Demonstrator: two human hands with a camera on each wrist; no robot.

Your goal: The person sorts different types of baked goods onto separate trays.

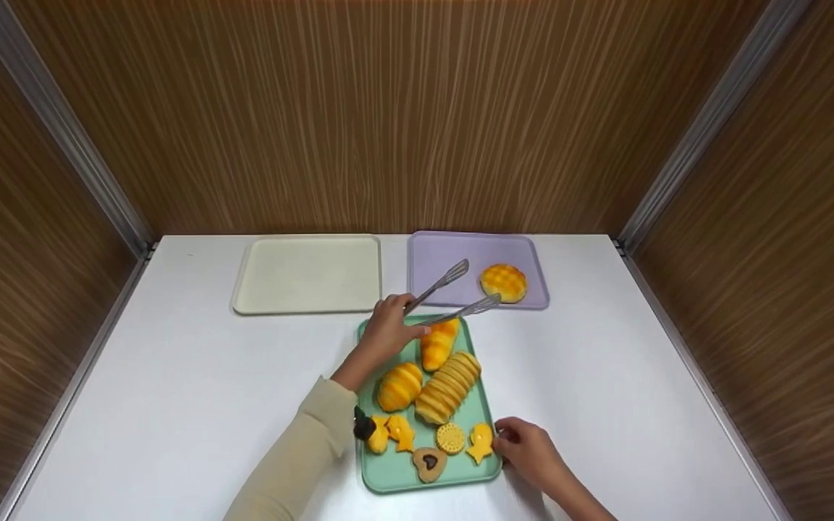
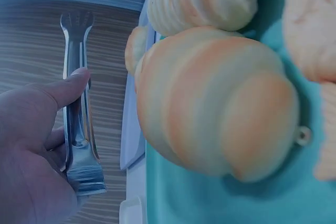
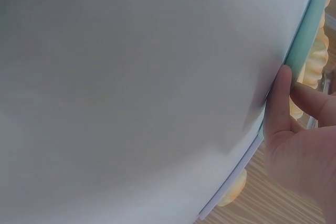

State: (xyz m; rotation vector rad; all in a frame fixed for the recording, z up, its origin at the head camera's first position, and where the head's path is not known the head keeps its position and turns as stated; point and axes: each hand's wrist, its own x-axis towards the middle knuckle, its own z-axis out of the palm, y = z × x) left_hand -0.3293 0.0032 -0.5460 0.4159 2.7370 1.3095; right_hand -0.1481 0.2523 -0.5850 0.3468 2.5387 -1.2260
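Observation:
Metal tongs [image 1: 455, 272] are gripped in my left hand [image 1: 388, 329], above the far end of the green tray [image 1: 471, 474]. Their two arms stand spread, and the nearer tip overlaps the round bun [image 1: 505, 278] on the purple tray. In the left wrist view, the thumb lies along the tongs [image 2: 86, 174]. At the green tray's right edge, my right hand [image 1: 529, 452] pinches the rim between thumb and finger, as the right wrist view shows. Beneath and near the left hand lie a long orange bread [image 1: 439, 347], a striped roll [image 1: 400, 386] and a ridged loaf [image 1: 448, 388].
Toward the green tray's near end lie a heart-shaped cookie [image 1: 429, 464], a round biscuit [image 1: 450, 438], a fish-shaped piece [image 1: 481, 443] and other small yellow pieces. Behind stand a cream tray [image 1: 308, 275] and a purple tray [image 1: 435, 253]. Wood-grain panels [image 1: 388, 116] enclose the white table [image 1: 171, 376].

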